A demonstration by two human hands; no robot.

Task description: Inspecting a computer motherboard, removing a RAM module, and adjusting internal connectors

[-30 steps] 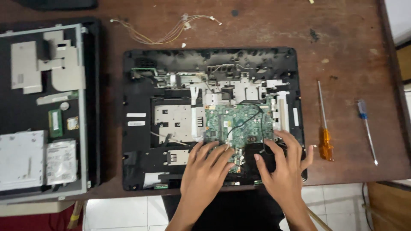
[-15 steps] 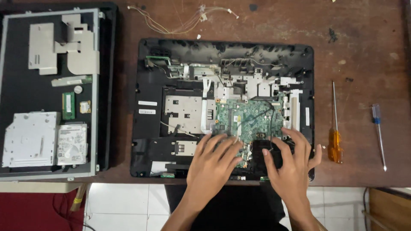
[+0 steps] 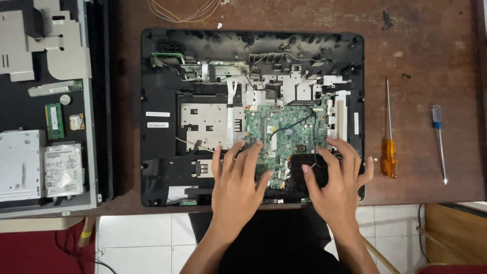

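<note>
An opened black computer chassis lies flat on the brown wooden table. A green circuit board sits near its middle, with a black cable looping across it. My left hand rests palm down on the lower left edge of the board, fingers spread. My right hand presses on a black part at the lower right of the chassis, fingers spread over it. Neither hand grips anything.
An orange-handled screwdriver and a blue-handled screwdriver lie to the right of the chassis. A removed back panel with a hard drive, an optical drive and a memory stick lies at the left. Loose wires lie at the top.
The view has shifted, so everything sits lower and further right in frame. My hands stay on the lower part of the chassis, with the fingers spread a little wider.
</note>
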